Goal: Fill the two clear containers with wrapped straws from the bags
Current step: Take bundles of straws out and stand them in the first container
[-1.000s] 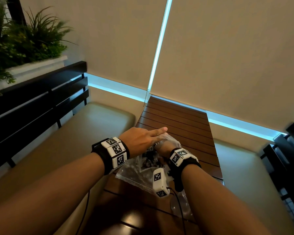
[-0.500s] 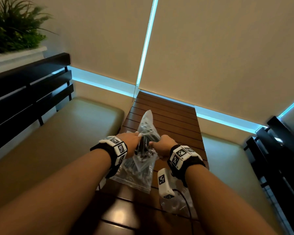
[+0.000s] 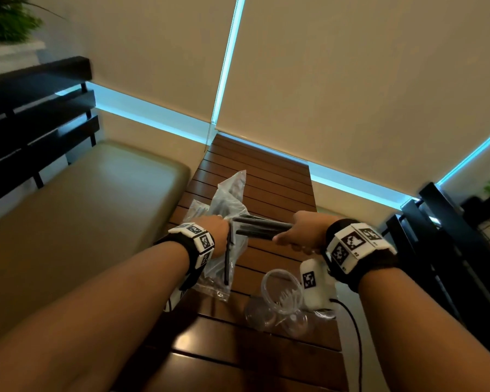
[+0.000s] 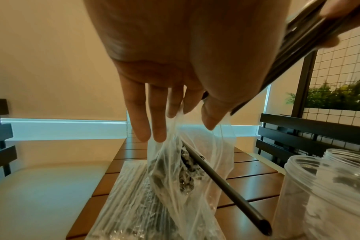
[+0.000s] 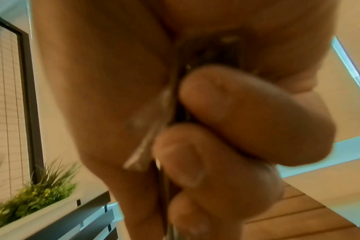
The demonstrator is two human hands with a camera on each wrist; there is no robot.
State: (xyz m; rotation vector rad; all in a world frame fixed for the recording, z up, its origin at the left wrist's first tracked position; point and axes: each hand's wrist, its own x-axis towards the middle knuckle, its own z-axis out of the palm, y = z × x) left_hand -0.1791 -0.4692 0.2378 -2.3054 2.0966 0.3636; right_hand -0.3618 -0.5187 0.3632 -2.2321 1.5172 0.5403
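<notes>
In the middle of the head view the right hand (image 3: 303,230) is clenched round a bundle of dark wrapped straws (image 3: 259,227), its fingers (image 5: 247,113) curled tight over them in the right wrist view. The bundle runs leftward to the left hand (image 3: 214,226), which pinches the mouth of a clear plastic bag (image 3: 226,199) between thumb and fingers (image 4: 154,120), holding it up off the wooden slatted surface (image 3: 266,176). One loose black straw (image 4: 222,183) slants out of the bag toward the lower right of the left wrist view. A second flat bag of straws (image 4: 125,191) lies on the surface beneath. Two clear containers (image 3: 282,292), open-mouthed, stand just below the right wrist.
</notes>
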